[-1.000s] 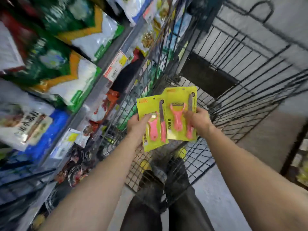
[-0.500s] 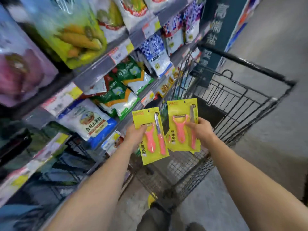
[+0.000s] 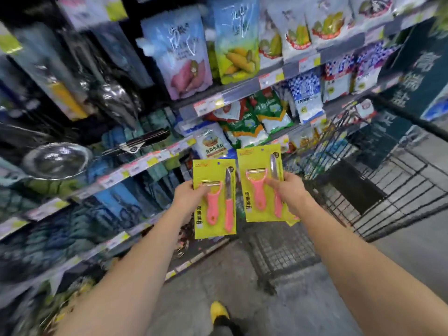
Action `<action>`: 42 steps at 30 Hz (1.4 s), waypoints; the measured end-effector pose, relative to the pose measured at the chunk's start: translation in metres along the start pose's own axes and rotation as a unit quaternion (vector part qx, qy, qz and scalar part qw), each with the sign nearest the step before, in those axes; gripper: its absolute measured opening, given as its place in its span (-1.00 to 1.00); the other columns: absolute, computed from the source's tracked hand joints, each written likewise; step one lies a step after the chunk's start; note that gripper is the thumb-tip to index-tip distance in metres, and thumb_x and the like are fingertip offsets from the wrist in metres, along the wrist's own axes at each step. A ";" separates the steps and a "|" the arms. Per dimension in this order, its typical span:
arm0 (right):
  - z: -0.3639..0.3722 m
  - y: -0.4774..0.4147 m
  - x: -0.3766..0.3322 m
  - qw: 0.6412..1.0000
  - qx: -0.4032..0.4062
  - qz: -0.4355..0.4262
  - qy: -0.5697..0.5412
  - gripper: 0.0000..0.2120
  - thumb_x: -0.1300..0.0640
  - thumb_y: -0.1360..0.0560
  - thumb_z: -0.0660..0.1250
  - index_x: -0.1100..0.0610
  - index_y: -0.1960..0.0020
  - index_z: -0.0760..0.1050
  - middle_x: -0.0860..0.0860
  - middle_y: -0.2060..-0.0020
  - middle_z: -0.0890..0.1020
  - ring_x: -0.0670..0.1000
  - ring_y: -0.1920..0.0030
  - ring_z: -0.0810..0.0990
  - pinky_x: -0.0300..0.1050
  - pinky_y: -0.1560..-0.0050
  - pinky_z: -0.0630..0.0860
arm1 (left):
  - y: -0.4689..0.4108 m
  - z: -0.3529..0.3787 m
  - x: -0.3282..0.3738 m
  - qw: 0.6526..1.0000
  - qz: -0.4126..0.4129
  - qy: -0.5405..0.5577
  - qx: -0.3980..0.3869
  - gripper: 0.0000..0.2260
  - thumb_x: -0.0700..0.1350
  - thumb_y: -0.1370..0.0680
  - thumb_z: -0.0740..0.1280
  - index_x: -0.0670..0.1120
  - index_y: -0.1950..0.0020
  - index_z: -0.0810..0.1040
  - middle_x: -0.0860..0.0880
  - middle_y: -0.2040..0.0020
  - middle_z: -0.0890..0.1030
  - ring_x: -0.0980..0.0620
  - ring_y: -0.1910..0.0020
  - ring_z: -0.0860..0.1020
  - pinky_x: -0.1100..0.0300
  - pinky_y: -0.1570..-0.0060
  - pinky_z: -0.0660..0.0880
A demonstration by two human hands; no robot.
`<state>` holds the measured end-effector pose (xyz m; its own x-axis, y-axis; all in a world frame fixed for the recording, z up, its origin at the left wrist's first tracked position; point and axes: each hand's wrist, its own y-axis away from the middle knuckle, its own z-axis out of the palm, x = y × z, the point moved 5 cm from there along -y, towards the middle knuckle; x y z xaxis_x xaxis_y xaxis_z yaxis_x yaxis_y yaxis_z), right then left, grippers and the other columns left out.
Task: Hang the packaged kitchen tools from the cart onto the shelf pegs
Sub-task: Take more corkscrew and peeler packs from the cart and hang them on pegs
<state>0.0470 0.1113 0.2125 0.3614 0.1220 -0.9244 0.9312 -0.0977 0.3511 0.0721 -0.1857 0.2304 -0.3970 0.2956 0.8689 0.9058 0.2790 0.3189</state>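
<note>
Two yellow cards, each with a pink peeler and a pink-handled knife, are held up side by side in front of the shelves. My left hand [image 3: 188, 198] grips the left package [image 3: 214, 224] by its left edge. My right hand [image 3: 289, 192] grips the right package [image 3: 254, 163] by its right edge; a second yellow card seems to sit behind it. The black wire cart [image 3: 388, 190] stands at the right, below and behind the right package. Hanging metal ladles and utensils [image 3: 109, 98] fill the dark shelf section at the upper left.
Shelves with food bags [image 3: 184, 54] and price-tag rails [image 3: 145, 163] run from left to right. A steel bowl [image 3: 57, 160] sits at the left. Grey floor lies below, with my yellow shoe [image 3: 218, 311] on it. A dark sign panel [image 3: 417, 69] stands at the far right.
Both hands have lifted the packages out of the cart and moved them apart. The view has swung left and up toward the shelves; the cart now lies at the right.
</note>
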 end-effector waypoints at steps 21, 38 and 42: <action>0.485 0.243 -0.062 0.935 -0.314 -0.125 0.103 -0.89 0.13 -0.40 0.51 0.10 0.21 0.58 0.09 0.24 0.64 0.09 0.18 0.61 0.04 0.13 0.54 | 0.250 -0.491 -0.223 0.931 -0.051 0.147 0.329 -0.88 -0.13 -0.44 0.51 -0.08 0.04 0.71 -0.14 -0.01 0.75 -0.18 -0.04 0.70 -0.11 -0.13 0.61; 0.837 0.460 -0.056 0.883 -0.422 -0.154 0.135 -0.88 0.19 -0.48 0.50 0.17 0.12 0.56 0.07 0.21 0.62 0.04 0.22 0.58 -0.13 0.28 0.45 | 0.385 -0.794 -0.363 0.886 -0.069 0.174 0.425 -0.91 -0.18 -0.55 0.45 -0.15 -0.03 0.69 -0.10 0.03 0.74 -0.05 0.11 0.64 0.08 0.09 0.54; 0.917 0.471 -0.046 0.872 -0.446 -0.145 0.142 -0.77 0.14 -0.46 0.52 0.21 -0.02 0.56 0.10 0.09 0.64 0.08 0.13 0.63 -0.10 0.23 0.49 | 0.376 -0.844 -0.393 0.883 -0.088 0.172 0.427 -0.93 -0.18 -0.59 0.40 -0.15 -0.02 0.65 0.02 0.24 0.63 0.06 0.32 0.52 0.22 0.37 0.37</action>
<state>0.4258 -0.8459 0.2843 -0.0159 0.2661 -0.9638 0.6053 0.7698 0.2025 0.6934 -0.9678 0.3286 -0.3190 -0.0741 0.9449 0.3339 0.9242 0.1852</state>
